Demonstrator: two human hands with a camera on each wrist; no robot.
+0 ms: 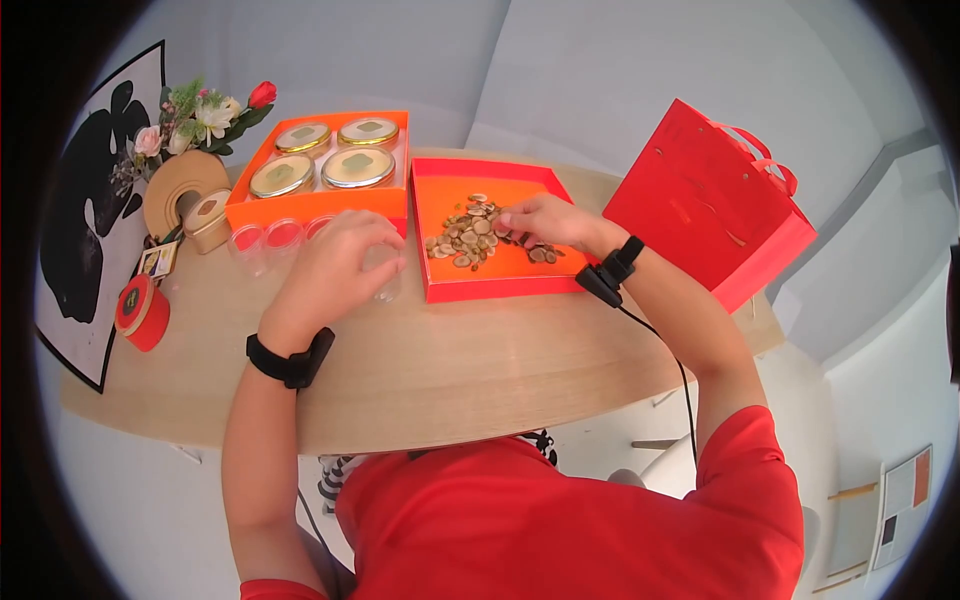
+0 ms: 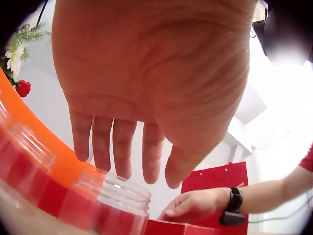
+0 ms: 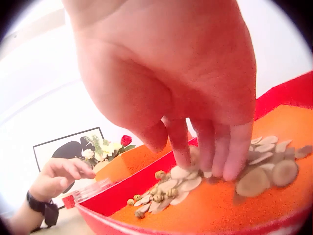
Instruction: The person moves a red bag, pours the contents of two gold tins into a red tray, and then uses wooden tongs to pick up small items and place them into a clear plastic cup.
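Note:
My right hand (image 1: pixel 548 220) reaches into the shallow red box lid (image 1: pixel 520 292) with its orange lining. Its fingertips (image 3: pixel 234 169) point down at the pile of round dried slices (image 1: pixel 478 228), and the thumb stands apart from them. Small brownish balls (image 3: pixel 159 195) lie among the slices. My left hand (image 1: pixel 345 265) hovers over a clear plastic jar (image 1: pixel 388 288) with a threaded mouth. Seen from the left wrist, its fingers (image 2: pixel 124 147) hang fairly straight and spread, with the jar (image 2: pixel 120 200) just beneath and nothing in the palm.
More clear jars (image 1: pixel 283 238) line the front of an orange box (image 1: pixel 320 205) that holds several gold-rimmed tins (image 1: pixel 358 168). Flowers (image 1: pixel 210 115), a round red tin (image 1: pixel 143 312) and a dark-patterned panel (image 1: pixel 95 200) stand left. A red gift bag (image 1: pixel 700 205) stands right.

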